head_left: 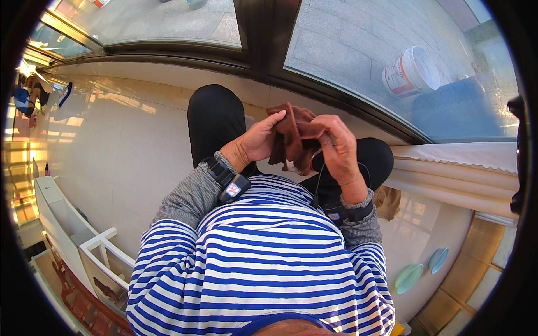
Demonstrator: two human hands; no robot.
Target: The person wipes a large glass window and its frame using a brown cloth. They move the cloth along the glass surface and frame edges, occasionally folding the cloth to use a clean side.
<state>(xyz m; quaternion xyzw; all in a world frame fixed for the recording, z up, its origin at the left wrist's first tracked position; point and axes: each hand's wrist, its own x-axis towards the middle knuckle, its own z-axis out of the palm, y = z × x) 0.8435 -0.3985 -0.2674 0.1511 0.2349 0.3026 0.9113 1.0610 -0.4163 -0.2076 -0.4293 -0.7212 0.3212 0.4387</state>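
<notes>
A piece of brown cloth (288,137) hangs between my hands, above my lap and between my knees. My left hand (259,137) pinches its left edge, with the thumb lying on top near the upper corner. At the other side, my right hand (340,147) has thumb and fingers closed on the cloth's right edge. The fabric is folded and droops in the middle, where a small pale patch shows at its lower end. What kind of item the cloth is, I cannot make out. Black devices are strapped round both wrists.
Ahead, a dark-framed glass door (266,45) shows a white bucket (412,71) outside. A white curtain (454,173) hangs at the right. Brown fabric (386,203) lies on the floor by my right forearm. Green (409,278) and blue (439,260) bowls sit at the lower right; white furniture (101,246) stands left.
</notes>
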